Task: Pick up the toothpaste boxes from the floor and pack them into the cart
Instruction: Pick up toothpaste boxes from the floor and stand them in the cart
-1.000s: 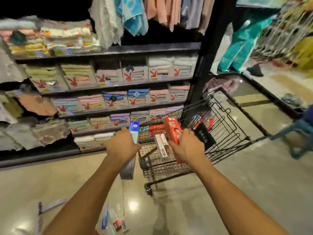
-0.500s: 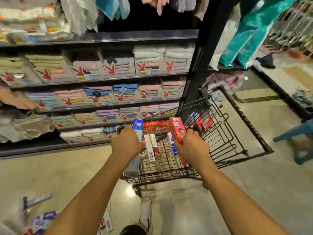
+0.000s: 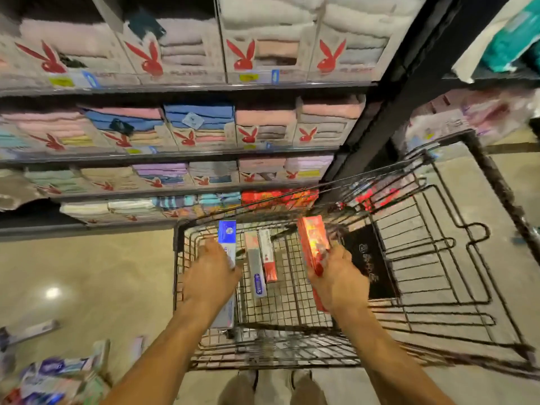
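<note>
- Left hand (image 3: 210, 276), centre frame: fingers wrapped round a blue-and-white toothpaste box (image 3: 227, 238). The box stands roughly upright, blue end up, and the hand covers its middle.
- Right hand (image 3: 339, 283), right of centre: grips a red toothpaste box (image 3: 312, 241) by its lower half. The box is tilted, top leaning toward upper left.
- The hands are well apart, one on each side of the basket, both over the inside of the cart (image 3: 177, 258).
- The cart is black wire and fills the centre and right of the frame, with its near rim at bottom centre.
- On the cart floor between the hands lie a grey-white box (image 3: 254, 267) and a red-and-white box (image 3: 267, 255). They lie flat, side by side, long axes pointing to the top of the frame. Can't tell whether they touch.
- A dark panel (image 3: 365, 258) sits in the cart just right of the right hand; its print is unreadable.
- Red packs (image 3: 277, 197) show through the wire at the cart's far end. Can't tell whether they are in the cart or on the shelf behind.
- Lower left: a blurred heap of loose boxes (image 3: 55, 375) on the floor (image 3: 87, 273), with a single box (image 3: 32, 331) lying apart above the heap.
- Upper half: shelves (image 3: 187, 89) of boxed towels (image 3: 263, 54) with red rabbit logos.
- Bottom centre: blurred shoes (image 3: 242, 387) just below the near rim.
</note>
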Demonstrator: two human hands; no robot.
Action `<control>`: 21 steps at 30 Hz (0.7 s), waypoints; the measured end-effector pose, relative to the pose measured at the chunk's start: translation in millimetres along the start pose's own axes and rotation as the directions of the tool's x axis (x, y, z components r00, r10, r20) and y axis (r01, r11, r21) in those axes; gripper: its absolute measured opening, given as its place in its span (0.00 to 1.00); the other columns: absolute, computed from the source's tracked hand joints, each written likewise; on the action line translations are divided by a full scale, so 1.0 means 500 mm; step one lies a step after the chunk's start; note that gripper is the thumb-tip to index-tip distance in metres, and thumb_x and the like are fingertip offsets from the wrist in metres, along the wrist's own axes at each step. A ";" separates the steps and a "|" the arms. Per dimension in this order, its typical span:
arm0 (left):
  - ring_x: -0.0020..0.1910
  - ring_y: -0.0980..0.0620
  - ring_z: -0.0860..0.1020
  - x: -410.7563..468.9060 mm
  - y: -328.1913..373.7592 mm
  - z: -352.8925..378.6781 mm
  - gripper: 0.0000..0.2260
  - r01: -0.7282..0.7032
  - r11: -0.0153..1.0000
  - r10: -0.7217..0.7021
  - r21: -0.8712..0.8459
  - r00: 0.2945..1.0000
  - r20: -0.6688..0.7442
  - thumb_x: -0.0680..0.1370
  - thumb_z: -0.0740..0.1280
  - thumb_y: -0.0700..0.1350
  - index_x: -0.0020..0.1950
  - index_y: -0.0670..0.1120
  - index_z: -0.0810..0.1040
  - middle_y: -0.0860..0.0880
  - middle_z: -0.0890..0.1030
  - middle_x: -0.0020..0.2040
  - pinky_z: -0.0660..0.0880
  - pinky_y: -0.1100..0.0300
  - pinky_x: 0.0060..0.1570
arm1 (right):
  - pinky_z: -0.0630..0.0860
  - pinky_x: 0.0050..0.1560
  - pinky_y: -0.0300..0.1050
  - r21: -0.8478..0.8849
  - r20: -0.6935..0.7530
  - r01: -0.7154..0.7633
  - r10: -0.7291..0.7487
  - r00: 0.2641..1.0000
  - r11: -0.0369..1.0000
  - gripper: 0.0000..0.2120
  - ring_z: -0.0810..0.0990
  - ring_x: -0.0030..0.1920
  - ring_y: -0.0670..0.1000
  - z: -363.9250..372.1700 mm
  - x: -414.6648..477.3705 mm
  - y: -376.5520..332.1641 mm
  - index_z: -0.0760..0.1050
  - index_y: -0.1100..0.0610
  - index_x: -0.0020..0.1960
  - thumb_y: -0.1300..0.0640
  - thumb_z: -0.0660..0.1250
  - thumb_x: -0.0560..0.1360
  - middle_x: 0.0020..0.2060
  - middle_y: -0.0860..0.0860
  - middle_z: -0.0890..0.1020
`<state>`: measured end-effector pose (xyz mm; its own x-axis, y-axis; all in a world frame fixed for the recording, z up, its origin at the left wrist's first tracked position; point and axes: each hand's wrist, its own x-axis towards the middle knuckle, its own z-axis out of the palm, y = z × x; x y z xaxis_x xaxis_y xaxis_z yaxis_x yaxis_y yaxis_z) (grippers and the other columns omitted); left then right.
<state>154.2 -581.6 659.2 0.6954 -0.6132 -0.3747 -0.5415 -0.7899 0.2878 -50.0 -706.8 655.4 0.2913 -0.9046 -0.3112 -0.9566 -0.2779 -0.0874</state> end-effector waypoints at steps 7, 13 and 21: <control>0.51 0.46 0.81 0.150 -0.033 0.245 0.26 0.076 0.997 -0.078 0.031 0.996 0.046 0.75 0.71 0.57 0.62 0.46 0.63 0.48 0.76 0.55 0.68 0.56 0.38 | 0.81 0.53 0.54 0.053 0.141 -0.040 0.032 0.989 0.998 0.40 0.80 0.61 0.56 0.264 0.197 0.020 0.59 0.59 0.74 0.32 0.64 0.76 0.68 0.55 0.73; 0.50 0.41 0.80 0.251 -0.059 0.417 0.28 0.195 0.980 -0.194 -0.026 0.980 0.041 0.73 0.74 0.56 0.61 0.44 0.63 0.45 0.77 0.54 0.66 0.54 0.38 | 0.79 0.44 0.51 0.091 0.169 -0.088 0.071 0.983 0.992 0.34 0.81 0.57 0.57 0.439 0.305 0.027 0.62 0.57 0.68 0.35 0.68 0.74 0.67 0.55 0.71; 0.46 0.42 0.79 0.320 -0.080 0.532 0.24 0.235 0.971 -0.233 -0.053 0.972 0.037 0.73 0.73 0.55 0.56 0.46 0.63 0.46 0.75 0.53 0.68 0.54 0.37 | 0.80 0.57 0.57 0.137 0.159 -0.170 0.148 0.976 0.976 0.37 0.78 0.64 0.59 0.574 0.399 0.030 0.62 0.58 0.73 0.35 0.66 0.76 0.66 0.58 0.77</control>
<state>161.2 -647.4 353.4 0.7846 -0.4118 -0.4634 -0.3374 -0.9108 0.2381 -8.2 -798.7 320.2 0.1414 -0.8729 -0.4669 -0.9841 -0.0727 -0.1621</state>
